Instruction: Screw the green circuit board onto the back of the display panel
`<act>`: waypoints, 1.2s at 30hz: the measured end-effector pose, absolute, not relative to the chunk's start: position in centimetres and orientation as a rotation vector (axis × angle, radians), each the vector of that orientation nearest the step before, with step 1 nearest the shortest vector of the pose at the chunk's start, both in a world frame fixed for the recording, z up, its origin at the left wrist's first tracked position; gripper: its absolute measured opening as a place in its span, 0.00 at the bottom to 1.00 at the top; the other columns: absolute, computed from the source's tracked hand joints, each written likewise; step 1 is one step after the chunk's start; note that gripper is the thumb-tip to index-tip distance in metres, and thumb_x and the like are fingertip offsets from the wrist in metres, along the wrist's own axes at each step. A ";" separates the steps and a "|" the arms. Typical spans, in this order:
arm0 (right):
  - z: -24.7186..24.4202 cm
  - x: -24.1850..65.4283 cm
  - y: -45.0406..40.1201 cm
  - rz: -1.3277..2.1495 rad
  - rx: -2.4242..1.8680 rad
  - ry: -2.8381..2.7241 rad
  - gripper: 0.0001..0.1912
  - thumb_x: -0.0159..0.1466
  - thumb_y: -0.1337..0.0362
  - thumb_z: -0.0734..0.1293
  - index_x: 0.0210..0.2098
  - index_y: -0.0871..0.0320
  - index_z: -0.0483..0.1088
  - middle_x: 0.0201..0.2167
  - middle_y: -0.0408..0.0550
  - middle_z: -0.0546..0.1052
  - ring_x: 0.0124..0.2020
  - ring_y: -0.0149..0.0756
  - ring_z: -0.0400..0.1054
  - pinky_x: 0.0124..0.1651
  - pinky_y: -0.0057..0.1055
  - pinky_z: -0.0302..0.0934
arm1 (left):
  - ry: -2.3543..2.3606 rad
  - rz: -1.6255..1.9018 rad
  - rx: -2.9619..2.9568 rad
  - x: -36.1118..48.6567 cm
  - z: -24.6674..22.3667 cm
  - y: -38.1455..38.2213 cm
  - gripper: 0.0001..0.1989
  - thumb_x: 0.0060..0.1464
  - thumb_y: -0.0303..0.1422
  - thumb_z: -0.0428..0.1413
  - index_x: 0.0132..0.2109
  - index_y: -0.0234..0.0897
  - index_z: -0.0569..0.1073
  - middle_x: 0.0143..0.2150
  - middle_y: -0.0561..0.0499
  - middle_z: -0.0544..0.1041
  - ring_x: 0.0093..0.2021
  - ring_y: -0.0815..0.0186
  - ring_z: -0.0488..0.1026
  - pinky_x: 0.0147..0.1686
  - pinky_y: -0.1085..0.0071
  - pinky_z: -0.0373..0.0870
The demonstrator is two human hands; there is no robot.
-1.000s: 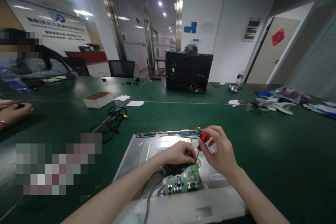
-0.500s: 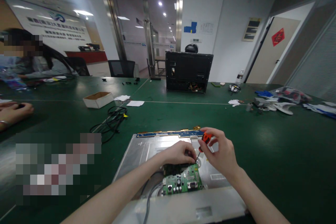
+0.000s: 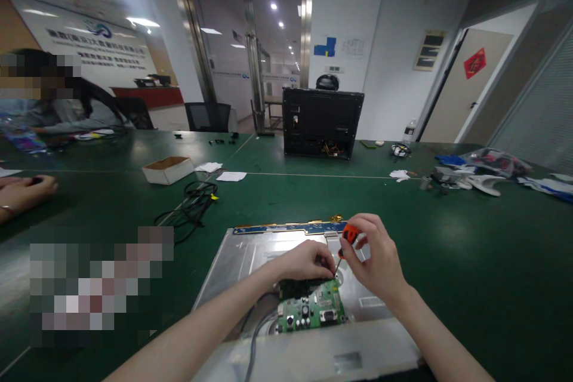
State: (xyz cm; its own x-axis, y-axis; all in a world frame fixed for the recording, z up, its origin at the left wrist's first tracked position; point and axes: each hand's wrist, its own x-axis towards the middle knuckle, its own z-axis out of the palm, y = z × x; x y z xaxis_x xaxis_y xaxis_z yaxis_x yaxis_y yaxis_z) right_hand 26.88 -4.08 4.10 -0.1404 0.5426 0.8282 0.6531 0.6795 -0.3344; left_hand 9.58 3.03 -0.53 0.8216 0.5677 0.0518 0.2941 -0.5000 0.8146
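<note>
My right hand (image 3: 378, 253) grips a small orange-and-black screwdriver (image 3: 350, 234), its thin shaft slanting down to the upper corner of a green circuit board (image 3: 313, 310). Curled beside that tip are the fingers of my left hand (image 3: 308, 259), closed by the board's corner; what they pinch, if anything, is hidden. The board lies on a silvery metal panel (image 3: 237, 268) with a blue circuit strip (image 3: 286, 228) along its far edge. A grey cable (image 3: 253, 340) runs from the board's left side towards me.
Black cables (image 3: 190, 209) lie coiled left of the panel, near an open cardboard box (image 3: 168, 171). A black monitor casing (image 3: 322, 122) stands across the green table (image 3: 470, 250). Another person's hand (image 3: 27, 194) rests at the left. Tools and bags (image 3: 492, 161) lie far right.
My right hand and the top of the screwdriver have shifted slightly, the handle standing a little more upright. The tip and my left hand stay in the same spot.
</note>
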 end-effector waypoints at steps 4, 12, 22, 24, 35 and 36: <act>4.3 26.8 -4.2 -0.200 -0.972 -1.810 0.13 0.62 0.69 0.64 0.47 0.55 0.63 0.39 0.48 0.67 0.25 0.27 0.65 0.23 0.25 0.65 | 0.636 0.392 2.129 9.6 -0.4 3.0 0.03 0.46 0.25 0.61 0.32 0.35 0.79 0.28 0.55 0.74 0.30 0.69 0.69 0.30 0.78 0.63; 4.3 26.8 -4.3 -0.138 -0.966 -1.826 0.16 0.61 0.71 0.63 0.48 0.56 0.61 0.40 0.50 0.70 0.29 0.30 0.67 0.25 0.27 0.66 | 0.639 0.379 2.132 9.6 -0.4 3.0 0.04 0.46 0.25 0.61 0.32 0.35 0.79 0.27 0.55 0.74 0.29 0.70 0.69 0.30 0.78 0.63; 3.9 27.2 -4.2 -0.232 -1.040 -1.778 0.09 0.62 0.65 0.65 0.43 0.55 0.63 0.32 0.44 0.74 0.24 0.29 0.68 0.25 0.26 0.63 | 0.642 0.352 2.133 9.6 -0.3 3.1 0.04 0.46 0.25 0.61 0.32 0.35 0.79 0.27 0.55 0.75 0.29 0.69 0.69 0.30 0.77 0.62; 4.0 27.2 -4.3 -0.235 -1.054 -1.769 0.10 0.63 0.65 0.64 0.44 0.56 0.64 0.32 0.45 0.74 0.23 0.28 0.68 0.26 0.27 0.64 | 0.640 0.351 2.132 9.6 -0.4 3.2 0.04 0.46 0.25 0.61 0.32 0.35 0.79 0.27 0.55 0.74 0.29 0.69 0.69 0.31 0.76 0.63; 3.9 27.2 -4.1 -0.206 -1.009 -1.815 0.11 0.63 0.65 0.65 0.45 0.55 0.63 0.34 0.46 0.73 0.24 0.29 0.67 0.26 0.27 0.64 | 0.644 0.367 2.121 9.6 -0.2 3.0 0.04 0.46 0.25 0.61 0.33 0.36 0.80 0.27 0.55 0.74 0.29 0.69 0.69 0.30 0.78 0.63; 3.9 27.2 -4.1 -0.212 -0.998 -1.813 0.11 0.63 0.65 0.65 0.45 0.55 0.64 0.34 0.46 0.73 0.24 0.29 0.67 0.25 0.27 0.64 | 0.646 0.365 2.122 9.6 -0.2 2.9 0.05 0.46 0.25 0.61 0.33 0.36 0.80 0.27 0.55 0.74 0.29 0.69 0.69 0.30 0.78 0.63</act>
